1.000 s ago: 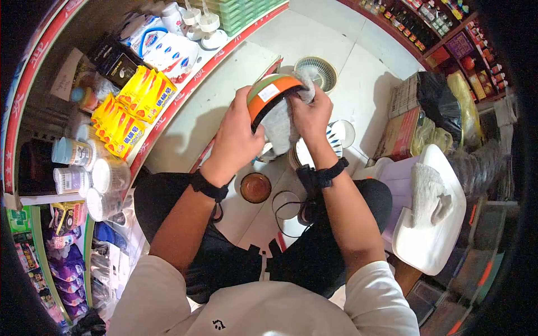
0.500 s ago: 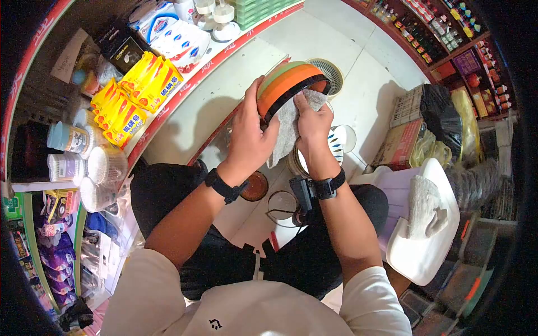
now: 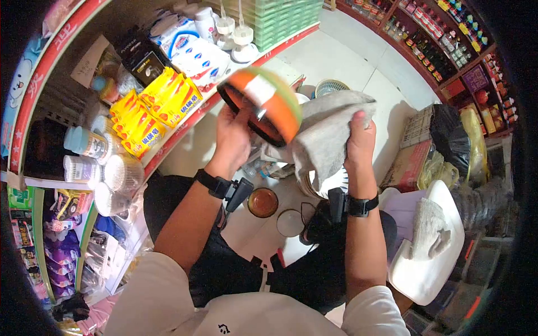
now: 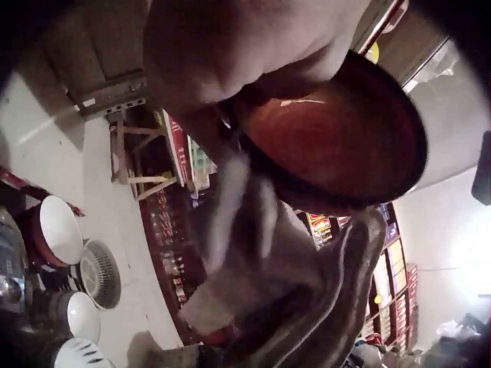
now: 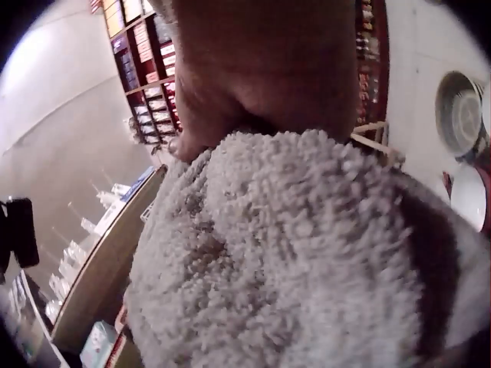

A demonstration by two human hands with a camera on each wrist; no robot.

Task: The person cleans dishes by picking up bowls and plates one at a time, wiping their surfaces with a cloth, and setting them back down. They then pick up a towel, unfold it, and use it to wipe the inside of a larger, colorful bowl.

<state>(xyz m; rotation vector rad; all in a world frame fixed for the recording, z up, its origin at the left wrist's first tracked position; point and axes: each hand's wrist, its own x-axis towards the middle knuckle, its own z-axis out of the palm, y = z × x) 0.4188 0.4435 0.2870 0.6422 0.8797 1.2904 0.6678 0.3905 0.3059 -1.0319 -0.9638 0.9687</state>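
Note:
My left hand point(image 3: 231, 140) grips a bowl point(image 3: 277, 103) by its dark rim. Bands of orange and green run round the bowl's outside, which carries a white sticker and looks blurred. In the left wrist view the bowl's inside point(image 4: 337, 146) shows reddish brown. A grey cloth point(image 3: 328, 134) hangs from my right hand point(image 3: 361, 143), pinched near its upper right corner with the thumb on top. The cloth spreads beside the bowl and overlaps its edge in the head view. Up close, the right wrist view shows the cloth's fluffy pile point(image 5: 276, 245).
On the floor between the knees sit an amber glass bowl point(image 3: 263, 202) and a clear round glass point(image 3: 290, 223). Beyond is a basket point(image 3: 330, 87). Left, a shelf holds yellow soap packs point(image 3: 148, 115). At right stands a white plastic stool point(image 3: 443, 263) with another grey cloth point(image 3: 428, 229).
The cloth has come away from the bowl's inside and opened out to the right with my right hand. My left hand has moved left and turned the bowl, rim now toward the lower left.

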